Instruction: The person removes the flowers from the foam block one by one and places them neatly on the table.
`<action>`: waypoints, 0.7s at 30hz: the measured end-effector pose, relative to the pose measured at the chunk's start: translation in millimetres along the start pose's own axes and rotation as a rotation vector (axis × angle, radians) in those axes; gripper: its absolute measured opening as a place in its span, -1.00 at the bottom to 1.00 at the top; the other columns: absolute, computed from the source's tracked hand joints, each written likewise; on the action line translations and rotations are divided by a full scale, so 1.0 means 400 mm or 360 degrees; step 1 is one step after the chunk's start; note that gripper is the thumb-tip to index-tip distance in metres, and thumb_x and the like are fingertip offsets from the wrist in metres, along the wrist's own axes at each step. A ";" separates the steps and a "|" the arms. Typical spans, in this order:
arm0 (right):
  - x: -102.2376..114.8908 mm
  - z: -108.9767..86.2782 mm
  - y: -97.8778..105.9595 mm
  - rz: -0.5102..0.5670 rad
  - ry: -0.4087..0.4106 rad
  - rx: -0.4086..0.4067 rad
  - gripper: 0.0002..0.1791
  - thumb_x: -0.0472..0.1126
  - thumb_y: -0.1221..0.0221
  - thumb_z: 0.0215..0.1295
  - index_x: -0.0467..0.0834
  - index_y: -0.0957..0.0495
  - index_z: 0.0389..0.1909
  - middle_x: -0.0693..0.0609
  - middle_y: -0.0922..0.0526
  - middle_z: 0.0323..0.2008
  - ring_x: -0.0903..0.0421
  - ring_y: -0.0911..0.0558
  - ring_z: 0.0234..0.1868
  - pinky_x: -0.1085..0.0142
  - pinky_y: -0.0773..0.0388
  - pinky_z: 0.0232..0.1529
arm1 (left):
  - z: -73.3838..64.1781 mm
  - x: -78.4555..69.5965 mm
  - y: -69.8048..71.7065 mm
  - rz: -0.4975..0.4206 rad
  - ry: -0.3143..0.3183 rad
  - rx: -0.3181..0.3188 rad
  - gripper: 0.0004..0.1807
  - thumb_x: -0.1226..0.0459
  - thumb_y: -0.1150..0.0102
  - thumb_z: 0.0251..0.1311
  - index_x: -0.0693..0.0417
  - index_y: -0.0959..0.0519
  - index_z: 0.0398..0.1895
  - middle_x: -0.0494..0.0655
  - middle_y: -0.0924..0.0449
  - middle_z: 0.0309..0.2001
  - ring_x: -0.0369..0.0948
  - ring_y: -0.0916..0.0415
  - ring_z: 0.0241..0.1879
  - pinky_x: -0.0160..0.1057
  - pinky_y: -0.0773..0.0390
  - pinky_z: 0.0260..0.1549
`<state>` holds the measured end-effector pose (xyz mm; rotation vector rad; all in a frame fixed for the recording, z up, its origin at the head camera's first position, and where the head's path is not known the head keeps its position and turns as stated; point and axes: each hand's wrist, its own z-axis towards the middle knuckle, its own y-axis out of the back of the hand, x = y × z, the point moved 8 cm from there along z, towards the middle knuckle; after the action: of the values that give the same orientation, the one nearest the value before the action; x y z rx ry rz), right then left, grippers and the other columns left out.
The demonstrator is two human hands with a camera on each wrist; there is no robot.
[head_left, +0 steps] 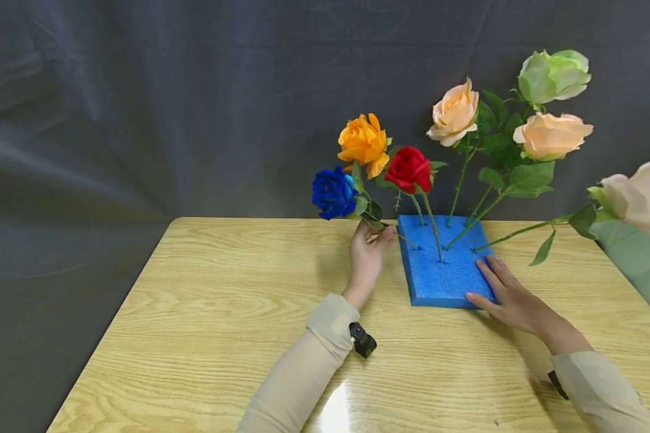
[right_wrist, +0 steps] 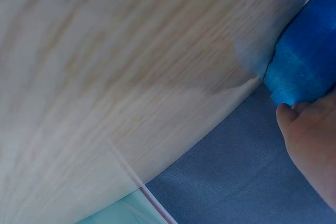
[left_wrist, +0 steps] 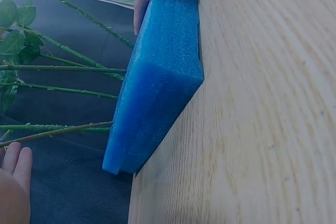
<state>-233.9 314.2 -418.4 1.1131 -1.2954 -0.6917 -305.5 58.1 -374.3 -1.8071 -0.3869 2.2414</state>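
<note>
At the blue rose (head_left: pixel 334 193), my left hand (head_left: pixel 367 255) pinches the stem just below the leaves. That stem leans left and enters the blue foam block (head_left: pixel 449 282) at its left side. In the left wrist view the fingers (left_wrist: pixel 22 169) show at the lower left beside the stem. Fairly straight, the fingers of my right hand (head_left: pixel 511 300) rest on the block's right front corner. A red rose (head_left: pixel 410 170) and an orange rose (head_left: pixel 363 141) rise close by. The right wrist view shows part of that hand (right_wrist: pixel 315 140) against the foam.
Two peach roses (head_left: pixel 455 114), a pale green rose (head_left: pixel 555 75) and a pale pink rose (head_left: pixel 644 195) also stand in the foam, spreading right and back. The wooden table (head_left: pixel 222 325) ends behind at a dark curtain (head_left: pixel 141 120).
</note>
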 end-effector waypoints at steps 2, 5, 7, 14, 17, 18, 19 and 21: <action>-0.001 0.001 0.001 -0.0009 0.0000 -0.0006 -0.08 0.14 0.01 0.41 -0.33 0.21 0.48 -0.43 0.30 0.47 -0.44 0.26 0.45 -0.47 -0.01 0.21 | 0.002 -0.001 0.001 -0.0024 0.0002 -0.0008 -0.72 0.46 -0.14 0.24 0.44 -0.43 -0.03 0.43 -0.54 -0.14 0.31 -0.57 -0.08 0.04 -0.66 -0.08; 0.000 0.001 0.003 -0.0021 0.0009 -0.0022 -0.08 0.14 0.00 0.40 -0.34 0.19 0.48 -0.45 0.27 0.46 -0.46 0.23 0.45 -0.46 -0.01 0.22 | 0.002 -0.005 0.001 -0.0032 -0.0011 -0.0022 -0.71 0.47 -0.14 0.23 0.50 -0.41 -0.04 0.45 -0.54 -0.16 0.34 -0.55 -0.09 -0.04 -0.69 -0.13; 0.001 0.000 0.004 -0.0017 0.0015 -0.0029 -0.08 0.14 -0.01 0.40 -0.35 0.18 0.48 -0.46 0.26 0.46 -0.47 0.22 0.44 -0.45 0.00 0.24 | 0.001 -0.008 0.002 -0.0031 -0.0030 -0.0022 -0.70 0.50 -0.14 0.21 0.53 -0.41 -0.03 0.48 -0.53 -0.15 0.36 -0.54 -0.10 -0.09 -0.70 -0.14; 0.007 0.000 0.005 -0.0019 0.0023 -0.0045 -0.08 0.13 -0.01 0.40 -0.37 0.17 0.47 -0.47 0.24 0.45 -0.48 0.20 0.43 -0.44 0.05 0.27 | -0.002 -0.016 0.003 -0.0008 -0.0089 -0.0012 -0.75 0.52 -0.14 0.19 0.52 -0.44 -0.09 0.52 -0.53 -0.15 0.36 -0.54 -0.09 -0.29 -0.68 -0.18; 0.007 0.000 0.004 -0.0026 0.0024 -0.0045 -0.08 0.13 -0.01 0.40 -0.38 0.16 0.47 -0.47 0.24 0.45 -0.47 0.21 0.44 -0.44 0.06 0.28 | -0.002 -0.017 0.005 -0.0021 -0.0097 -0.0025 -0.75 0.51 -0.15 0.19 0.53 -0.43 -0.10 0.51 -0.53 -0.17 0.34 -0.56 -0.12 -0.30 -0.67 -0.18; 0.008 0.000 0.005 -0.0029 0.0023 -0.0046 -0.08 0.14 -0.01 0.40 -0.38 0.16 0.47 -0.47 0.24 0.45 -0.47 0.21 0.44 -0.43 0.06 0.28 | -0.001 -0.017 0.006 -0.0023 -0.0099 -0.0031 -0.75 0.51 -0.15 0.19 0.54 -0.43 -0.11 0.51 -0.54 -0.17 0.33 -0.57 -0.13 -0.28 -0.68 -0.18; 0.009 0.000 0.005 -0.0033 0.0023 -0.0048 -0.08 0.14 -0.01 0.40 -0.39 0.15 0.46 -0.48 0.23 0.45 -0.47 0.20 0.44 -0.43 0.06 0.29 | -0.001 -0.018 0.006 -0.0027 -0.0099 -0.0034 -0.75 0.51 -0.15 0.19 0.54 -0.43 -0.11 0.51 -0.54 -0.18 0.32 -0.58 -0.14 -0.23 -0.69 -0.17; 0.013 0.002 0.008 -0.0047 0.0034 -0.0067 -0.08 0.13 -0.03 0.39 -0.41 0.11 0.45 -0.50 0.18 0.44 -0.49 0.16 0.43 -0.42 0.04 0.28 | -0.001 -0.017 0.007 -0.0038 -0.0094 -0.0038 -0.75 0.51 -0.15 0.19 0.54 -0.43 -0.10 0.50 -0.54 -0.18 0.32 -0.58 -0.14 -0.11 -0.69 -0.12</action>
<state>-234.3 310.6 -413.4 1.1046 -1.2431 -0.7242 -303.9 53.2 -369.0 -1.7417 -0.4459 2.2874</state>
